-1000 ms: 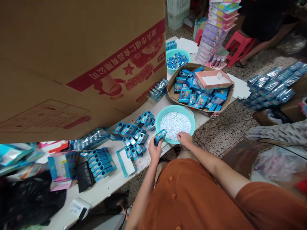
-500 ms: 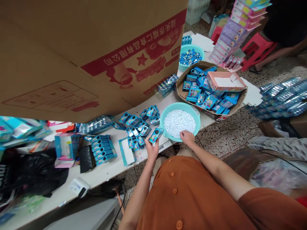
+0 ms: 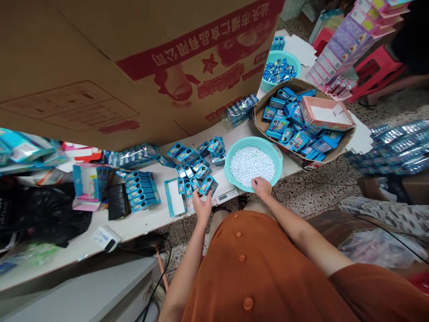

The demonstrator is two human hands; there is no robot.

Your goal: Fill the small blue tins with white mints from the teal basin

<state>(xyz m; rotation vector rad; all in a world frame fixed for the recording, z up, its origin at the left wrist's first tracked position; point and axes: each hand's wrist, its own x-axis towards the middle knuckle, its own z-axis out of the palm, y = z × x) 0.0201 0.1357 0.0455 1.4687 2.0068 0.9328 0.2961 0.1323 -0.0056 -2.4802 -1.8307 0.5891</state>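
My left hand (image 3: 202, 206) is at the near edge of a group of small blue boxes (image 3: 189, 155), its thumb and fingers at the sides of one small blue box (image 3: 208, 184) with a dark round hole. My right hand (image 3: 262, 188) is at the near rim of a turquoise basin (image 3: 230, 175), its fingers pinched together over the small white candies (image 3: 252, 165) inside. Whatever lies between those fingertips is too small to make out. Between the hands, a white scale (image 3: 227, 197) shows at the table's front edge.
A large brown carton (image 3: 140, 44) fills the far left. Right of the basin is a cut-down cardboard box (image 3: 303, 163) of blue packs. Behind it, another basin (image 3: 294, 57) holds blue-and-silver pieces. An open tray (image 3: 176, 197) and a black wallet (image 3: 118, 202) lie to the left.
My left hand has moved left with the small box, away from the basin and to the group of boxes. My right hand stays at the basin's near rim. The view has shifted slightly.
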